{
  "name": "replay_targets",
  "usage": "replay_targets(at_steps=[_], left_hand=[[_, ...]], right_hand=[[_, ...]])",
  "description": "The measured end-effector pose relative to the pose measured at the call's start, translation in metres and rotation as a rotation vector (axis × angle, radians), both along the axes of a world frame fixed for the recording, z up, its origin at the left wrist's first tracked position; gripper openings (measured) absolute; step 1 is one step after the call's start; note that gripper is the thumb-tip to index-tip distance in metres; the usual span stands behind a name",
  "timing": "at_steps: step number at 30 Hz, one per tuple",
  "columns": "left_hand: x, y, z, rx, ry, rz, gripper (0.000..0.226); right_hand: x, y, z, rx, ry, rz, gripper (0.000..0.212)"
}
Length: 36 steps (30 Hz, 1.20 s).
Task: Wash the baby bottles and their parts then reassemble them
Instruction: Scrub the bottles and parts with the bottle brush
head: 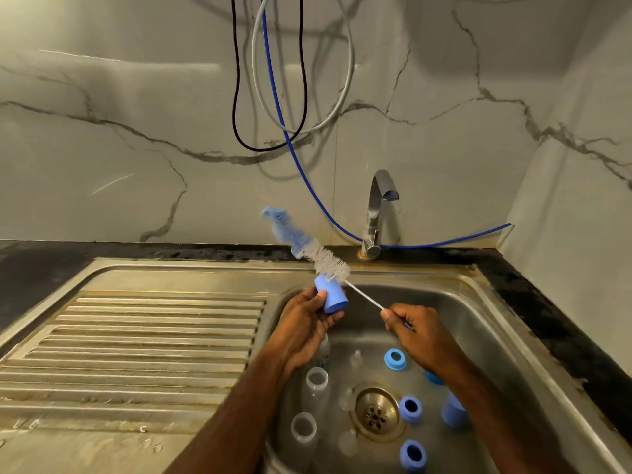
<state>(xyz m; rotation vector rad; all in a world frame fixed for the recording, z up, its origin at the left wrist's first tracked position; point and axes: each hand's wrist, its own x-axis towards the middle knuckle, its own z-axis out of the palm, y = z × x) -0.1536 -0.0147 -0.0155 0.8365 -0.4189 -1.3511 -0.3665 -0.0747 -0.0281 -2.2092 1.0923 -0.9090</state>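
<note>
My left hand (302, 319) grips a blue bottle cap (331, 294) above the sink, its open end pointing up and away. My right hand (415, 331) pinches the thin wire handle of a bottle brush (307, 248). Its white and blue bristles stick out just past the cap's mouth. In the steel sink basin (478, 323) lie clear baby bottles (316, 383) (303, 429), clear nipples (355, 358), several blue collar rings (395, 359) (410, 408) (413, 455) and another blue cap (453, 412), partly hidden by my right forearm.
A ribbed steel drainboard (136, 340) lies left of the basin. The chrome tap (378, 213) stands behind the sink, off. A blue hose (307, 172) and black and grey cables hang down the marble wall. The drain strainer (376, 412) sits mid-basin.
</note>
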Motion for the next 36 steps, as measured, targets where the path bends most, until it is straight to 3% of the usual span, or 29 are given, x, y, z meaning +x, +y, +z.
replay_targets(at_steps=[2, 4, 10, 15, 19, 23, 26, 32, 36], left_hand=[[0.002, -0.001, -0.002, -0.012, 0.017, 0.041, 0.015], [0.01, 0.0, -0.005, -0.046, 0.015, 0.038, 0.026], [0.005, -0.001, -0.013, -0.057, -0.269, 0.032, 0.045], [0.014, -0.002, -0.01, -0.086, -0.124, 0.078, 0.05], [0.007, -0.003, -0.009, -0.094, 0.093, 0.04, 0.046], [0.0, -0.001, -0.007, -0.073, 0.082, 0.005, 0.046], [0.011, 0.0, -0.006, -0.132, 0.171, -0.005, 0.044], [0.004, 0.002, -0.005, -0.202, 0.211, -0.201, 0.044], [0.011, 0.001, -0.008, -0.209, 0.239, -0.15, 0.045]], right_hand=[[-0.004, -0.001, 0.001, 0.069, 0.05, 0.055, 0.034], [-0.012, -0.006, 0.003, 0.111, 0.06, 0.059, 0.036], [-0.006, -0.005, -0.001, 0.076, 0.048, 0.055, 0.037], [-0.024, -0.016, 0.002, 0.174, 0.107, 0.106, 0.039], [-0.011, -0.01, -0.005, 0.109, 0.015, 0.033, 0.038], [-0.007, -0.012, -0.003, 0.187, 0.026, 0.084, 0.039], [-0.027, -0.019, 0.001, 0.271, 0.034, 0.122, 0.041], [-0.007, -0.013, -0.008, 0.249, -0.055, 0.045, 0.041], [-0.019, -0.02, -0.006, 0.349, -0.005, 0.155, 0.047]])
